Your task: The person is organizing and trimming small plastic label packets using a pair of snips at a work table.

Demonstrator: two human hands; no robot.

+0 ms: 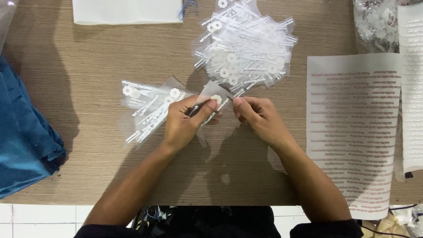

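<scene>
Both forearms reach up from the lower edge and angle inward over the wooden table (88,79); the left hand (183,123) is curled, its thumb and fingers pinched shut on a small clear plastic bag (214,100) with a white flower-shaped piece inside, held just above the tabletop between the two hands; the right hand (257,117) meets it from the other side, fingertips closed on the bag's right edge; a few like bags (145,105) lie just left of the left hand; a larger heap of bags (244,48) sits beyond; a printed sheet (352,132) lies to the right.
</scene>
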